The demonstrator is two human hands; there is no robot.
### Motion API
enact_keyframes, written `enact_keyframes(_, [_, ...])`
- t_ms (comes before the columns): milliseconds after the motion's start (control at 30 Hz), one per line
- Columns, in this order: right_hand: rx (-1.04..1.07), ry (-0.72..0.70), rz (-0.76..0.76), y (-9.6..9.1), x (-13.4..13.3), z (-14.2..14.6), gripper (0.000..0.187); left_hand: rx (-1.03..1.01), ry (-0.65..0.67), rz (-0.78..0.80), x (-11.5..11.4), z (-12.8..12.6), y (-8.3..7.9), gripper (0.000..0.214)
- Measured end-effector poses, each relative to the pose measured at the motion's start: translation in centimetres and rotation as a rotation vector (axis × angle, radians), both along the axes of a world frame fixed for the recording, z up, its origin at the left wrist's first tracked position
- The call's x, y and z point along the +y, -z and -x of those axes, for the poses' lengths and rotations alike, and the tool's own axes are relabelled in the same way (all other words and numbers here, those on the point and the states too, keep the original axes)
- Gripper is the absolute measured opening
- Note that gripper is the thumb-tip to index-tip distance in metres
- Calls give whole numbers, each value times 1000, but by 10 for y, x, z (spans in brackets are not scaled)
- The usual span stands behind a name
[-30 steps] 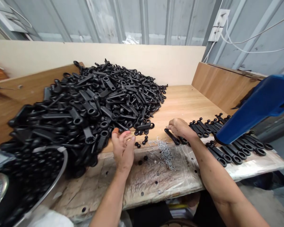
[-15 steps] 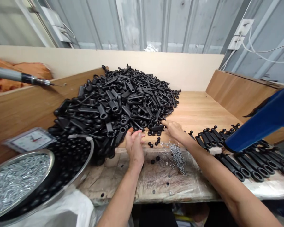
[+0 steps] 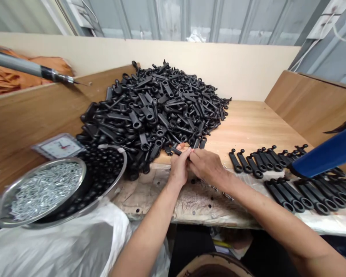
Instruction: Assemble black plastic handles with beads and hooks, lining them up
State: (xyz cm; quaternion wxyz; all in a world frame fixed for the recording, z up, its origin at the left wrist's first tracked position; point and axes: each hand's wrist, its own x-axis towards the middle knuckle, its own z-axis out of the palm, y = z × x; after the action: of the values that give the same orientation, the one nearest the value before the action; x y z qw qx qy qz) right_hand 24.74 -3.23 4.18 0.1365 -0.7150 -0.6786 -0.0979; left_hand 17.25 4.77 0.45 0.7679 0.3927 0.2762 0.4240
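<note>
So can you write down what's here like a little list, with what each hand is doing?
left hand: pinching a black part with the right
right hand: fingertips on the same part
pile: black parts heaped behind the hands
rows: black parts laid side by side, right
bowl: small silver pieces, left
clock: behind the bowl
bench: wood
</note>
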Motion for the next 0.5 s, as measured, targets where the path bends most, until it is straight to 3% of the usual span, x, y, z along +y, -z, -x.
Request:
enact_keyframes(67, [72,-92,3,4,-10,-1,22,13,-57,32,0,1,-4,41])
enact_keyframes(200, [200,-55,167,10,-29,-16,14,97,-109,-42,1,3,-5,41])
enact_keyframes(333, [203,-2,395,15,-33,-17,9,167,38,-97,1,3,-1,36])
enact_keyframes(500, [280,-49,431,29,-34,-13,19,225,161,-117,1,-4,4,34])
